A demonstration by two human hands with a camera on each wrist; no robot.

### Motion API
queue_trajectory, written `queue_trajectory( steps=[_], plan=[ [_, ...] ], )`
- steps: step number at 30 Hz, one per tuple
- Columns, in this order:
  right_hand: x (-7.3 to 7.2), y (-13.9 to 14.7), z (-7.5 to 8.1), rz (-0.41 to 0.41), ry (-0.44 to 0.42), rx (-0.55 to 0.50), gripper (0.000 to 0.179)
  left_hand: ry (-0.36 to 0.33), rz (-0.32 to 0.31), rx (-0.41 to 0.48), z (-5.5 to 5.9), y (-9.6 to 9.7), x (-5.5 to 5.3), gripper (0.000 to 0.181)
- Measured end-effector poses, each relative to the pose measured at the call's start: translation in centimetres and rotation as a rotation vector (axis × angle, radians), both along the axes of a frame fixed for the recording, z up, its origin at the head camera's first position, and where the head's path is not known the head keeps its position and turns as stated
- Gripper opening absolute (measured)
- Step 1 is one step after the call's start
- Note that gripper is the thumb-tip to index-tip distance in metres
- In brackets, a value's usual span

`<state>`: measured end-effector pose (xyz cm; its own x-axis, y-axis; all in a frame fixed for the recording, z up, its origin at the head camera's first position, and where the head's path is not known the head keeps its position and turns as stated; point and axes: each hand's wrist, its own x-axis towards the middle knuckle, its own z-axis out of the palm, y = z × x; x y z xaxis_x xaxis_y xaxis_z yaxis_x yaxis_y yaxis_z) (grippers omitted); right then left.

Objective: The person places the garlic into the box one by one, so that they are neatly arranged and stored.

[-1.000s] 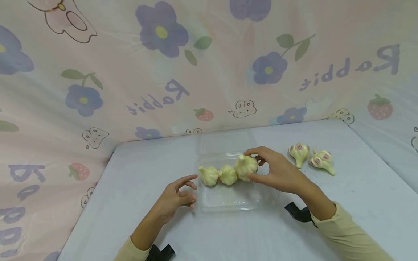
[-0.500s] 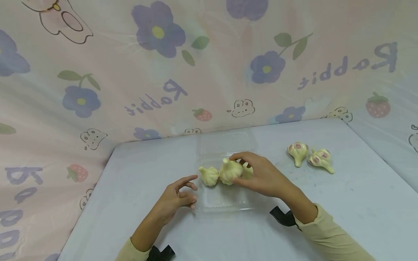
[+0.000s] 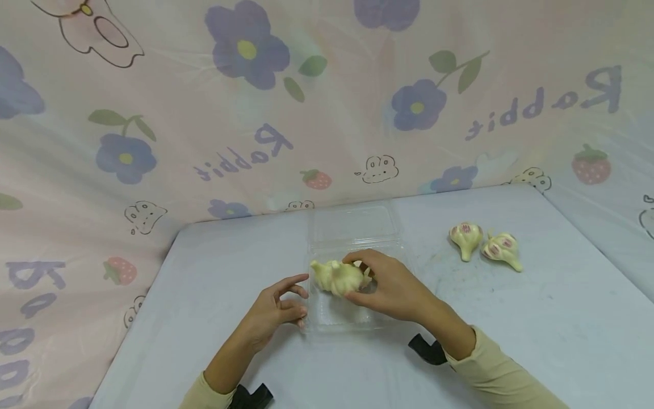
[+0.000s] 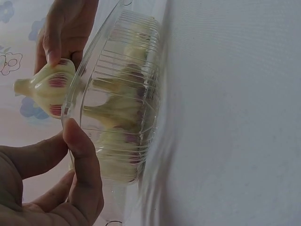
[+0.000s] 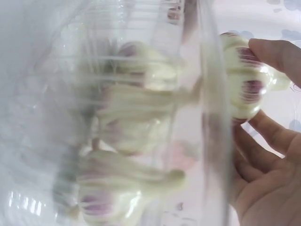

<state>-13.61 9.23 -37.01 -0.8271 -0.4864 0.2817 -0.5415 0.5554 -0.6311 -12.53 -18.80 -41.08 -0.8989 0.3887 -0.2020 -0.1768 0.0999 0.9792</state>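
My right hand (image 3: 390,284) pinches a white garlic bulb (image 3: 343,279) between thumb and fingers. It holds the bulb over the clear plastic container (image 3: 347,319), just above its rim in both wrist views. Inside lie several more garlic bulbs (image 4: 115,113), showing purple streaks through the ribbed wall. In the head view the leftmost bulb (image 3: 319,272) stays visible, while the others are mostly hidden behind the held bulb and right hand. My left hand (image 3: 273,309) is at the container's left side, its curled fingers and thumb gripping the rim in the left wrist view.
Two garlic bulbs (image 3: 503,250) with purple marks lie on the white table (image 3: 562,318) to the right. The container's open lid (image 3: 355,224) lies flat behind it. A printed curtain (image 3: 327,113) hangs at the back. Black devices (image 3: 428,349) are on both wrists.
My right hand has carried the garlic bulb leftward, from the container's right side to over its left half. My left hand has stayed at the rim.
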Motion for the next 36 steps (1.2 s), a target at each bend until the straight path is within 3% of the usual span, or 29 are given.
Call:
queue_trajectory(
  steps=[8,15,29,36],
  plan=[
    [0.2,-0.7,-0.9,0.032,-0.033,-0.018,0.053,0.011,-0.012,-0.011,0.0,-0.1,0.0,0.070],
    [0.5,-1.4,-1.5,0.040,0.002,-0.011,0.053,0.006,-0.007,-0.009,0.1,0.0,0.0,0.069],
    [0.7,-2.1,-2.5,0.067,0.009,0.083,0.054,0.031,-0.030,-0.018,0.1,-0.1,0.0,0.071],
    [0.6,-2.4,-2.9,0.098,-0.039,0.097,0.052,0.039,-0.039,-0.018,-0.2,-0.3,-0.1,0.071]
  ],
)
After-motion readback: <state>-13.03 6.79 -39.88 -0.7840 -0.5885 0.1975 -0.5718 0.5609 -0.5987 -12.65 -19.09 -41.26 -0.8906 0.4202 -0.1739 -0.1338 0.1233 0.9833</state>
